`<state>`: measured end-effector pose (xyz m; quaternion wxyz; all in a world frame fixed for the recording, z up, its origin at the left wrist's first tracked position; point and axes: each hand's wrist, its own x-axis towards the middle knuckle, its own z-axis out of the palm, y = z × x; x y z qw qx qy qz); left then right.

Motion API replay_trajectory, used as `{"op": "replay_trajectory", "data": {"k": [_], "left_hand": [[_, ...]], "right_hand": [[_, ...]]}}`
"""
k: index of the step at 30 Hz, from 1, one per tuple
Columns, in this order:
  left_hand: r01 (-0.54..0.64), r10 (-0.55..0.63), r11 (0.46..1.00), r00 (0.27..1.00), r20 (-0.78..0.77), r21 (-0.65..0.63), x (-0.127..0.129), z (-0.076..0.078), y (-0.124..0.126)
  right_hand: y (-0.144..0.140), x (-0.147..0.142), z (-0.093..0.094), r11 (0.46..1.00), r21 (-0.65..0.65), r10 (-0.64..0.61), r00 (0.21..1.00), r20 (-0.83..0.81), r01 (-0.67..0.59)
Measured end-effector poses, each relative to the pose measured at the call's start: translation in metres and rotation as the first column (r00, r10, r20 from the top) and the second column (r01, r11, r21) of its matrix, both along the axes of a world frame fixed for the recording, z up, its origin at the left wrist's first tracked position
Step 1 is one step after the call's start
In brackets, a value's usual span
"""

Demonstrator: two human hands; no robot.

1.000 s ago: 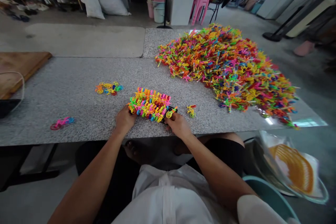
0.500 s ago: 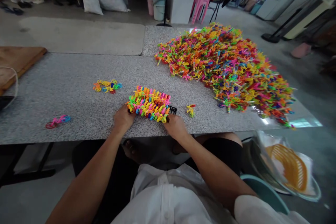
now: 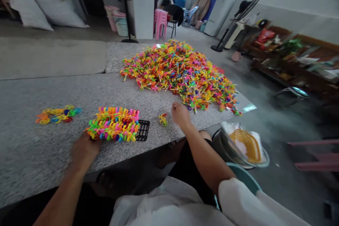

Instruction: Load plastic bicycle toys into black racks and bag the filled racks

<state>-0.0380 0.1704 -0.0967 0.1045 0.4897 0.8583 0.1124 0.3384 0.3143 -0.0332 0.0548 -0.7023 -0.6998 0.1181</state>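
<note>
One black plastic grid tray (image 3: 143,130) packed with bright plastic pieces, one large heap of multicoloured plastic pieces (image 3: 180,72), one small cluster of coloured plastic rings (image 3: 57,113), two bare hands, two standing fans.

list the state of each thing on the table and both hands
black grid tray: flat, mostly filled, right end bare
big pile: loose heap
small cluster: loose, apart
single piece: lying alone
left hand: touching the tray's left end
right hand: off the tray, empty

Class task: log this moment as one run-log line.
left hand: on filled grid rack | right hand: empty, near big pile | table
</note>
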Motion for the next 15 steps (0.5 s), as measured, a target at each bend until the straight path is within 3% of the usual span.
{"op": "replay_trajectory", "data": {"k": [2,5,10,13,15], "left_hand": [[0.014,-0.014,1.0,1.0,-0.002,-0.019,-0.001,0.002,0.001],[0.047,-0.047,0.999,0.999,-0.003,-0.008,-0.002,0.003,0.001],[0.038,-0.039,0.999,0.999,0.006,0.021,-0.005,-0.002,0.002],[0.039,-0.04,0.998,0.999,0.033,0.042,-0.004,-0.001,0.001],[0.028,-0.031,0.998,0.998,0.053,0.051,-0.002,0.0,0.001]], "right_hand": [[0.027,0.032,0.001,0.985,0.008,-0.173,0.981,0.084,0.173],[0.047,0.054,-0.008,0.979,-0.051,-0.185,0.969,0.165,0.196],[0.023,0.035,-0.026,0.997,-0.067,0.036,0.981,0.188,-0.024],[0.001,0.018,-0.029,0.978,-0.073,0.204,0.967,0.15,-0.195],[-0.007,0.013,-0.028,0.969,-0.089,0.241,0.961,0.135,-0.23]]}}
